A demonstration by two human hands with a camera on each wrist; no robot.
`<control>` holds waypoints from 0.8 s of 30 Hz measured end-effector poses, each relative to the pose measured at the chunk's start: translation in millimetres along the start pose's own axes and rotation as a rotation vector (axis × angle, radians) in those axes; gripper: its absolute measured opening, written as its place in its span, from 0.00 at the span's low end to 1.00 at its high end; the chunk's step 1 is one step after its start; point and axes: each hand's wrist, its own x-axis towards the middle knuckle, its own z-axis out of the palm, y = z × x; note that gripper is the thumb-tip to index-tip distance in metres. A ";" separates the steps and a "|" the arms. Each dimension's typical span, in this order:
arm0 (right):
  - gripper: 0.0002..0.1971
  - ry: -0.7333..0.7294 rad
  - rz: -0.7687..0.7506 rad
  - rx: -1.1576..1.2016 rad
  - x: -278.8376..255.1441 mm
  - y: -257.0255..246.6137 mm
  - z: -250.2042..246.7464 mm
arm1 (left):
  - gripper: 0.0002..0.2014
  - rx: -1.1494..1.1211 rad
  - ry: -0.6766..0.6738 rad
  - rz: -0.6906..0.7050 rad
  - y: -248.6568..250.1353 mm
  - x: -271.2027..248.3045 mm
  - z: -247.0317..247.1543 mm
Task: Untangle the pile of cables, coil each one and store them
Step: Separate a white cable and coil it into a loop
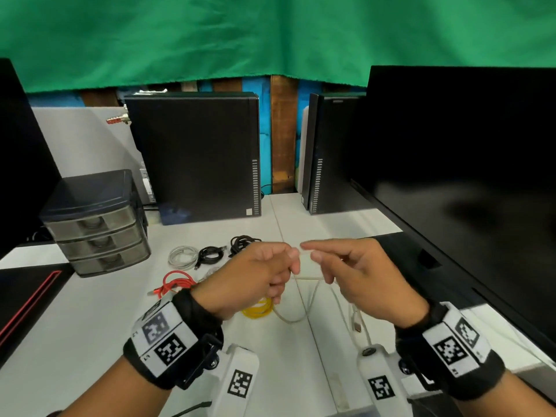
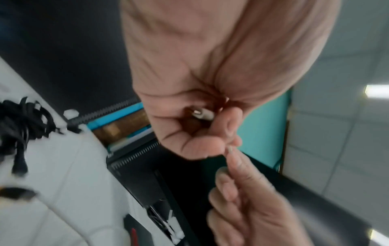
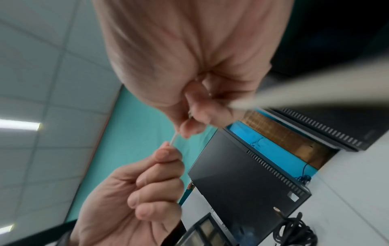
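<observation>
Above the table [image 1: 90,326], between the two grips, a short taut run of the white cable [image 1: 304,278] is pinched at either end: the left hand [image 1: 255,275] curls its fingers round the cable with a connector tucked in its palm, and the right hand [image 1: 361,278] nips it between thumb and forefinger. The cable's slack hangs below in loops to the table. To coil well, each turn should likely match the last, fed without twist. Both hands are raised, knuckles up, wrists level. Beyond lie the coiled cables [image 1: 198,257], the yellow cable [image 1: 258,308] and the drawer unit [image 1: 96,224].
</observation>
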 end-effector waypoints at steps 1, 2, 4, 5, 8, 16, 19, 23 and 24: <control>0.12 0.075 0.015 0.051 2.1 0.2 -3.3 | 0.15 -0.106 0.029 0.014 3.7 -1.0 -1.0; 0.13 0.144 0.037 0.078 3.8 2.5 -6.1 | 0.14 -0.225 0.053 0.031 8.3 -2.5 -1.9; 0.13 0.199 0.082 0.035 4.9 9.0 -7.9 | 0.12 -0.440 0.088 0.078 16.9 -4.9 -3.2; 0.14 0.173 0.096 -0.029 4.0 13.6 -4.9 | 0.12 -0.517 0.112 0.103 19.9 -5.5 -3.1; 0.13 -0.068 0.058 -0.285 -6.4 22.7 13.3 | 0.15 -0.634 0.212 0.173 21.2 -4.3 -3.6; 0.14 -0.395 -0.121 -0.608 -24.5 -21.5 20.9 | 0.16 -0.423 0.194 0.242 6.9 0.1 4.5; 0.15 -0.427 -0.111 -0.565 -27.8 -39.2 13.4 | 0.16 0.151 0.220 0.316 -3.6 0.9 9.4; 0.11 -0.312 -0.102 -0.436 -24.7 -59.5 -17.4 | 0.17 0.356 0.062 0.186 -11.4 -3.5 8.7; 0.10 -0.261 -0.116 -0.414 -23.6 -61.7 -24.8 | 0.17 0.313 0.037 0.143 -10.8 -4.4 8.7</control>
